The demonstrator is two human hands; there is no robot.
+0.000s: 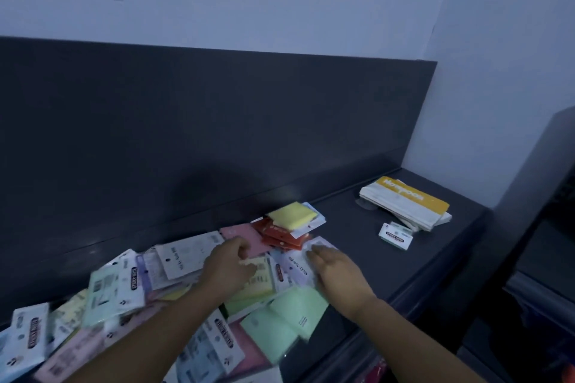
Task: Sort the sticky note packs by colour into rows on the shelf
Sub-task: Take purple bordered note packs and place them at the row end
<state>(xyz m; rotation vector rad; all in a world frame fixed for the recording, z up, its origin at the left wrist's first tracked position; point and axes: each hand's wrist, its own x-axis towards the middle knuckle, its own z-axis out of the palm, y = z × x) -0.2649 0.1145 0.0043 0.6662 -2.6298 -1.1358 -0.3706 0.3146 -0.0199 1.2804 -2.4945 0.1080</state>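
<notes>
Sticky note packs [130, 305] are seen heaped in a loose, overlapping pile across the near left part of the dark shelf [389, 261], green [295, 311], pink and white ones mixed together. Over the middle of the pile the left hand [227, 267] is laid, its fingers [241, 246] curled loosely on a pink pack [249, 235]; whether anything is gripped cannot be told. Just to its right, the right hand [339, 274] is spread flat, fingers [317, 253] narrow together, resting on a white pack [295, 267]. Beyond the fingertips red packs [277, 235] and a yellow pack [291, 214] are stacked. Farther right, well apart, a small white pack [395, 238] lies beside a stack of notebooks [404, 202].
</notes>
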